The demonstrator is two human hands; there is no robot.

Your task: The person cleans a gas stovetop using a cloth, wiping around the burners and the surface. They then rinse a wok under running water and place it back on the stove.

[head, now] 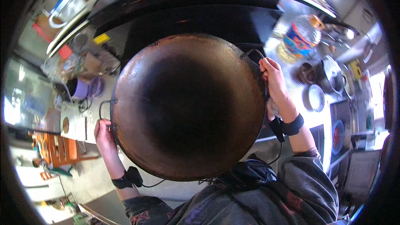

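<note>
A large metal wok (131,100) with a darkened inside fills the middle of the view, its hollow facing the camera. My left hand (104,134) grips the wire loop handle on its left rim. On the upper right rim, my right hand (272,72) is closed around the other loop handle. The wok hides much of what lies behind it, including part of the black stove surface (150,22). A dark strap with a small device sits on each of my wrists.
Right of the wok, a plastic oil bottle (300,39), a metal pot (329,75) and a white round container (315,97) stand on the worktop. A purple container (78,88) and clutter occupy the left counter. Further off is an orange wooden table (59,150).
</note>
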